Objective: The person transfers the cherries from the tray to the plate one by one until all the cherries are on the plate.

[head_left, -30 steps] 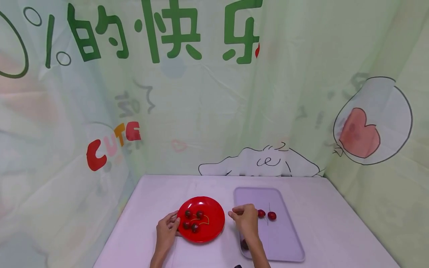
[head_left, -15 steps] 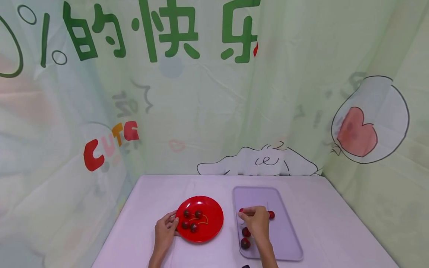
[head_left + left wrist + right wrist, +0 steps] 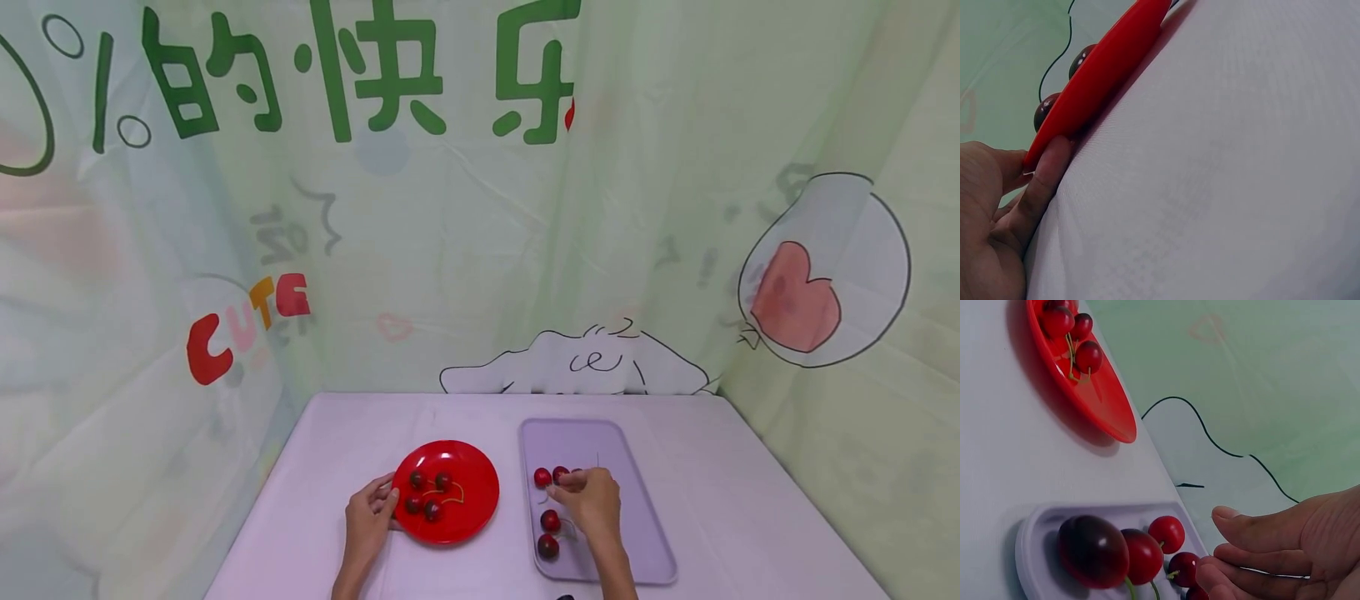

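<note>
My left hand [image 3: 366, 518] grips the left rim of a round red plate [image 3: 480, 517]; in the left wrist view the plate [image 3: 1100, 84] tilts across the frame, fingers and thumb at its edge. Several dark red cherries [image 3: 432, 511] with green stems lie on the plate's left half. Over the lilac tray [image 3: 633, 550] hovers my right hand [image 3: 596, 504], thumb apart from the loosely bent fingers and nothing between them in the right wrist view. Cherries [image 3: 548, 547] lie along the tray's left side, and others [image 3: 542, 477] sit farther back, partly hidden by that hand.
A white cloth [image 3: 450, 575] covers the table. Printed pale green curtains [image 3: 487, 250] stand behind it and on both sides. A small dark object [image 3: 566, 597] shows at the bottom edge of the head view.
My right hand has moved rightward from the gap between plate and tray to above the tray, uncovering cherries on its left side. The left hand stays on the plate.
</note>
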Tool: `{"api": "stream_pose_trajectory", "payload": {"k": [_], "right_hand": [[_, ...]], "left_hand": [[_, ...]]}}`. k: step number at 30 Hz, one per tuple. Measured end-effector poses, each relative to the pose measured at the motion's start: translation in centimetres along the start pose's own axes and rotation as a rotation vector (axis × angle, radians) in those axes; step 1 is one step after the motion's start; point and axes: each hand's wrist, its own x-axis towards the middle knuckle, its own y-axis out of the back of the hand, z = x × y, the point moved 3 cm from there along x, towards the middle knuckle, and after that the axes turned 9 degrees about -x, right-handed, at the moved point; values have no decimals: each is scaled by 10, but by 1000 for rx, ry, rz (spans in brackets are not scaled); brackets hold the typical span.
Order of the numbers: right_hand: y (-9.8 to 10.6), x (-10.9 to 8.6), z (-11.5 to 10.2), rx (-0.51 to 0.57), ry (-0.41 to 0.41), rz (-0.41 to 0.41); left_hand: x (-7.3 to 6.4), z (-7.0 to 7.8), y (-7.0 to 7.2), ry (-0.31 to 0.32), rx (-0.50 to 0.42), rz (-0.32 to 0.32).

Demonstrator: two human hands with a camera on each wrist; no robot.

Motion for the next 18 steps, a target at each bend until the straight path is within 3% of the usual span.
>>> {"api": "stream_pose_trajectory", "payload": {"k": [8, 18], "right_hand": [[5, 1, 18, -35, -18, -17], [-4, 9, 55, -66, -5, -80]], "left_hand": [[0, -1, -1, 7, 6, 2], [1, -4, -1, 8, 6, 5]]}}
